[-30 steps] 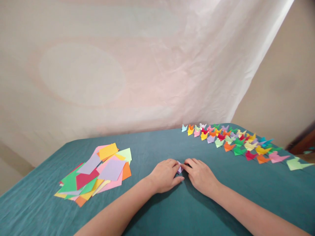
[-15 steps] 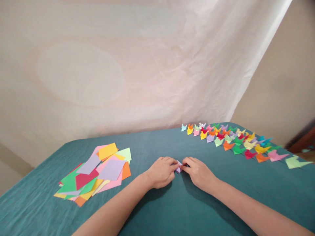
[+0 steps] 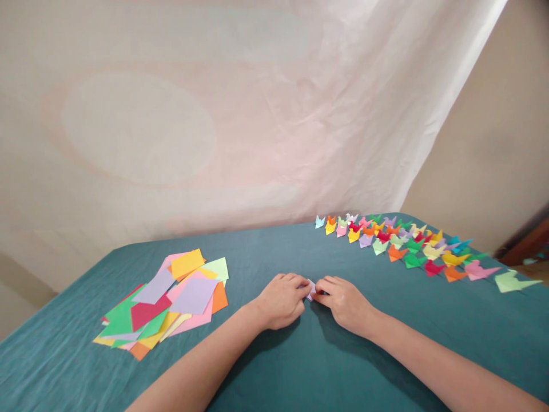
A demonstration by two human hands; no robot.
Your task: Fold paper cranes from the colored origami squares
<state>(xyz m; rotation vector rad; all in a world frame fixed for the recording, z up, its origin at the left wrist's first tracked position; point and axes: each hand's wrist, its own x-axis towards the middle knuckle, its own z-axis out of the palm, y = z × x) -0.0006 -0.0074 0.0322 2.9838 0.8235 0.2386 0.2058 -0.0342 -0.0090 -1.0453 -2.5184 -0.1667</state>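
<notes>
My left hand and my right hand meet at the middle of the teal-covered table. Both pinch a small pale lilac folded paper between their fingertips, low against the cloth. Most of the paper is hidden by the fingers. To the left lies a loose pile of coloured paper squares. To the right, several small folded paper figures stand in rows along the far right of the table.
A pale wrinkled cloth backdrop hangs behind the table. A beige wall is at the right. The row of figures ends with a light green one near the table's right edge.
Both hands stayed together on the small paper, with fingertips shifting slightly as they pressed it. The view has drifted a little.
</notes>
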